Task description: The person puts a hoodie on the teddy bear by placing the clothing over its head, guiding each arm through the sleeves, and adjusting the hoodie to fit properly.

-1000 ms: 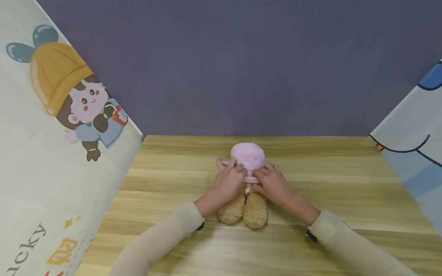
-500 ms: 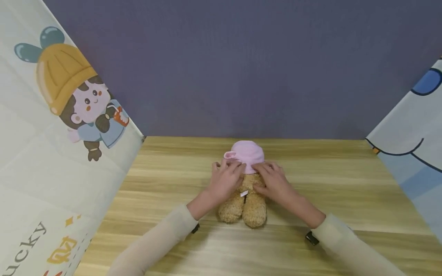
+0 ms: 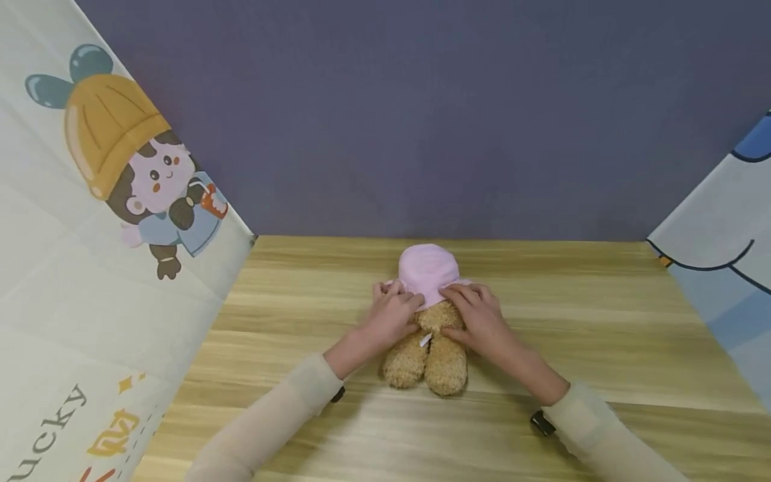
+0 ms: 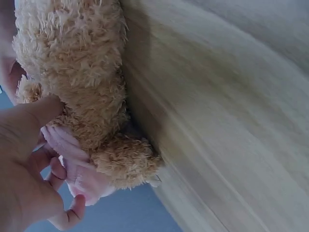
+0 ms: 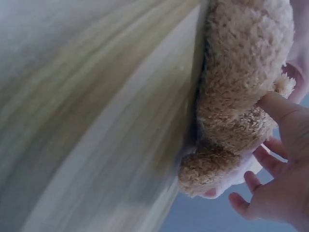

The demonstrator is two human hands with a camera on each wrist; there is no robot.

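Note:
A brown plush toy point(image 3: 446, 365) lies on its back on the table, its two legs toward me. Over its head end sits a pink hat point(image 3: 429, 268), which hides the face. My left hand point(image 3: 394, 311) holds the hat's lower left edge with bent fingers; in the left wrist view its thumb presses into the plush body point(image 4: 87, 72). On the other side, my right hand point(image 3: 482, 321) holds the hat's lower right edge, its thumb on the toy's belly. The right wrist view has a plush arm point(image 5: 207, 171) beside the pink cloth. A small white tag point(image 3: 425, 340) lies between the legs.
The wood-grain table point(image 3: 301, 321) ends at a dark blue-grey panel point(image 3: 385, 120) behind the toy. A pale sheet with a cartoon figure point(image 3: 159, 177) flanks the left side, and another printed sheet point(image 3: 717, 221) the right. Each wrist carries a small black device point(image 3: 543, 423).
The hat's front edge sits farther from the legs than a second ago, so more belly shows. A pink loop seen at the left half a second ago has dropped from sight by my left hand.

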